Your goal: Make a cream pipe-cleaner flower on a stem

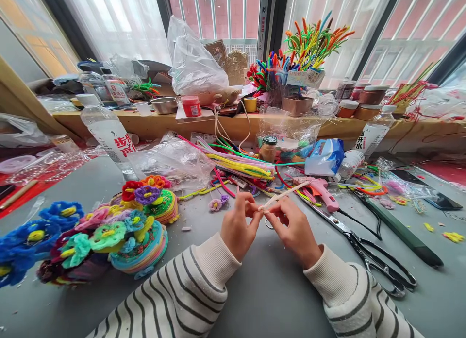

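Note:
My left hand [238, 224] and my right hand [294, 228] meet above the grey table [265, 289], both pinching one end of a pale pink pipe cleaner [286, 193]. The pipe cleaner slants up and to the right from my fingertips. Both wrists wear striped sleeves. A heap of finished pipe-cleaner flowers [109, 231] in many colours lies to the left of my left hand. A small purple flower [217, 203] rests just beyond my left hand.
Black scissors [367, 248] and a pink glue gun [322, 190] lie right of my hands. Loose pipe cleaners [236, 165] and plastic bags spread behind. A water bottle [109, 134] stands at the left. The wooden sill [233, 124] holds jars, cups and upright pipe-cleaner bundles [309, 42].

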`<state>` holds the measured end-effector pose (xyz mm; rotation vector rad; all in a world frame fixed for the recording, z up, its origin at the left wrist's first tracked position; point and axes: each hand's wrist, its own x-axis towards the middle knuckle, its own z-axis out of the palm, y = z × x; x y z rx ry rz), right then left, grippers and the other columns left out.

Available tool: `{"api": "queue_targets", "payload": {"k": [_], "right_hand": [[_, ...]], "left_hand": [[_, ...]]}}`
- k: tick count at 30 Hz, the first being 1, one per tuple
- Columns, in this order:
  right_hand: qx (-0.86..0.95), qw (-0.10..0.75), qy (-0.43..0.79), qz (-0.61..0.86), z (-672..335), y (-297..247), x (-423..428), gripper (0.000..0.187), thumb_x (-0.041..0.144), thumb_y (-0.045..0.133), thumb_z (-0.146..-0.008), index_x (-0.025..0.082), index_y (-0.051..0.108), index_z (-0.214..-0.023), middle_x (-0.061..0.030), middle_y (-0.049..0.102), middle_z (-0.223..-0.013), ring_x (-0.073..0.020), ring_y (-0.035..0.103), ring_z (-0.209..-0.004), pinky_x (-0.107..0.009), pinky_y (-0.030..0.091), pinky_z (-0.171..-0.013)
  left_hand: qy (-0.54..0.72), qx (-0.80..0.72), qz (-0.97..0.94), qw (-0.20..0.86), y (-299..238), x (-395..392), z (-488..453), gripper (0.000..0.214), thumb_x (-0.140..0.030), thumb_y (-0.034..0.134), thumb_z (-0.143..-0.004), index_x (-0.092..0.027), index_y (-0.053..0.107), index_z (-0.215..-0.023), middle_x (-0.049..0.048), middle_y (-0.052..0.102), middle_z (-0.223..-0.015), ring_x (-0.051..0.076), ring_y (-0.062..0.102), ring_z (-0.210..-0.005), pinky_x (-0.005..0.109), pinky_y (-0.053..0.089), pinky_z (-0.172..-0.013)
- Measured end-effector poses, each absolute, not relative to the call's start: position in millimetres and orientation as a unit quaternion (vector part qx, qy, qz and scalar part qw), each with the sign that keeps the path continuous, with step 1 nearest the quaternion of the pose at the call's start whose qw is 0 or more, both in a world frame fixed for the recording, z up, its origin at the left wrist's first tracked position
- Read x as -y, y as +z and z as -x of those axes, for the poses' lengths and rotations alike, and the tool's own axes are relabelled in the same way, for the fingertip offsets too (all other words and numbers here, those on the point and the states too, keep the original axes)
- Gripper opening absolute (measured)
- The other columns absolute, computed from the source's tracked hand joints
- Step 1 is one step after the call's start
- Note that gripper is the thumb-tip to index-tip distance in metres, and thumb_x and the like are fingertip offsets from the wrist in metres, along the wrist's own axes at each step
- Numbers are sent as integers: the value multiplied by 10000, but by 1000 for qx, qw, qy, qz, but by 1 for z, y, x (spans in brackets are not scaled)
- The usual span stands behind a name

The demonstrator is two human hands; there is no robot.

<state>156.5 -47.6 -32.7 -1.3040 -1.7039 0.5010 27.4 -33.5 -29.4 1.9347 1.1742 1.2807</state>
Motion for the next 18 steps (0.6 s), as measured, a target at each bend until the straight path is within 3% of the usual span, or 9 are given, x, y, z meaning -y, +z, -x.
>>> {"api": "queue_targets", "payload": {"k": [3,5,7,10,13,18], "right_hand": [[593,462,380,539,-157,-33,46,178,317,515,-692,142,529,-660,-3,473,-620,-88,401,-525,-212,335,-481],[509,456,512,521,-158,-33,46,184,321,542,-665,138,539,-671,27,432,-555,-61,351,-470,-184,276,-417],[417,450,624,484,-160,-32,46,160,295,563,-644,138,552,-677,51,372,-513,-40,300,-431,-165,209,-375],[294,435,733,433,-162,-30,48,105,244,572,-627,145,568,-659,53,361,-521,-33,303,-428,-156,210,-374],[270,425,753,424,-163,-28,49,103,237,580,-623,151,581,-680,50,376,-533,-30,298,-426,-156,213,-375],[401,456,658,445,-166,-27,47,180,292,601,-621,151,585,-731,53,376,-519,-31,271,-438,-163,175,-379]], "left_hand": [[472,-412,-763,161,-33,34,-26,153,-158,468,-698,-202,377,-813,3,621,-715,124,600,-652,226,443,-587],[469,-396,-776,146,-34,35,-25,133,-158,479,-690,-203,423,-803,11,624,-715,135,600,-655,226,434,-588],[464,-391,-773,186,-32,36,-23,110,-165,499,-676,-206,465,-773,23,628,-711,143,598,-657,228,428,-610],[473,-401,-728,292,-24,39,-23,100,-181,541,-646,-212,479,-718,27,629,-711,148,595,-702,221,419,-664],[497,-395,-648,420,-16,39,-25,200,-204,569,-627,-211,394,-723,15,628,-731,139,597,-675,237,435,-662],[483,-407,-511,583,-14,29,-25,350,-208,609,-592,-198,305,-764,-10,616,-630,131,588,-602,269,445,-607]]}}
